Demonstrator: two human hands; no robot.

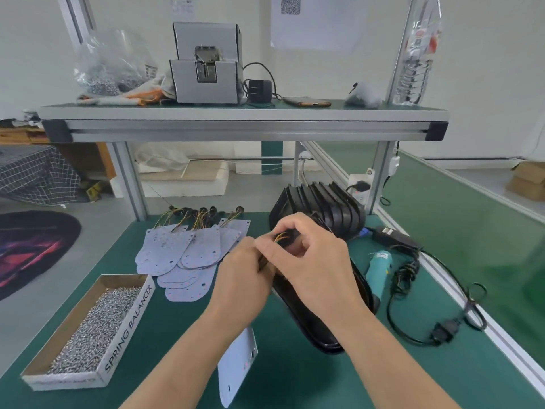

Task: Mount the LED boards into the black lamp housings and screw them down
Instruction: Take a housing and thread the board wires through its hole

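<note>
My left hand and my right hand meet over a black lamp housing lying on the green bench. Both pinch a bundle of yellow and orange wires with a black connector. A white LED board hangs below my left forearm, tilted on edge; the wires seem to lead to it. More LED boards with wire tails lie fanned out at the left. A stack of black housings stands behind my hands.
A cardboard box of screws marked SPRING BALANCER sits at the front left. A teal electric screwdriver with black cable and power adapter lies to the right. The upper shelf carries a screw feeder, a phone and bags.
</note>
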